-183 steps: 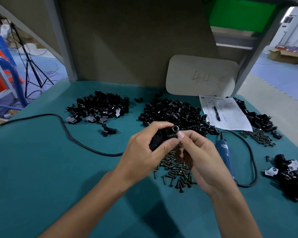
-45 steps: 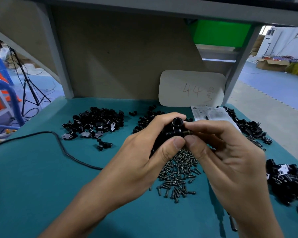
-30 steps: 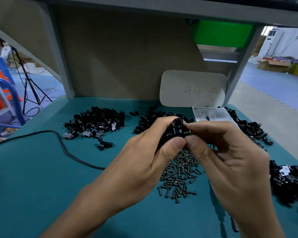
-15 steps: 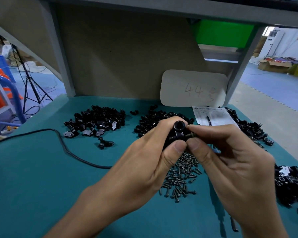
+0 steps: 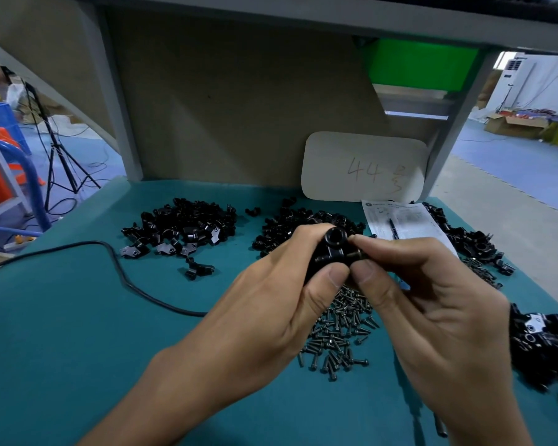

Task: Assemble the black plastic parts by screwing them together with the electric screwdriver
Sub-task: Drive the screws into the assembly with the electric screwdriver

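Nearest the camera, the left hand (image 5: 264, 313) is gripping a black plastic part (image 5: 329, 252), fingers and thumb curled round it, and is holding it up above the teal counter (image 5: 62, 349). The right hand (image 5: 438, 320) is pinching a small dark screw (image 5: 356, 253) between thumb and forefinger and is offering it to the side of the part. This looks like hand-starting the screw, and to do it well the screw should be going in square to its hole and turning a few threads by fingertip, so the driver is not cross-threading it later. The left thumb should be bracing the part so it is not twisting. Working right above the loose screws (image 5: 339, 329) is sensible, since a dropped one is landing among its own kind. The electric screwdriver is not plainly showing. Farther back, heaps of black parts (image 5: 181, 225) are lying across the counter. A printed sheet (image 5: 409, 220) is lying there with a pen (image 5: 393, 227) on it, its print too small to read. A pale board (image 5: 364, 146) is leaning at the back, bearing a handwritten "44" and a scrawl I cannot make out. No brand is legible.
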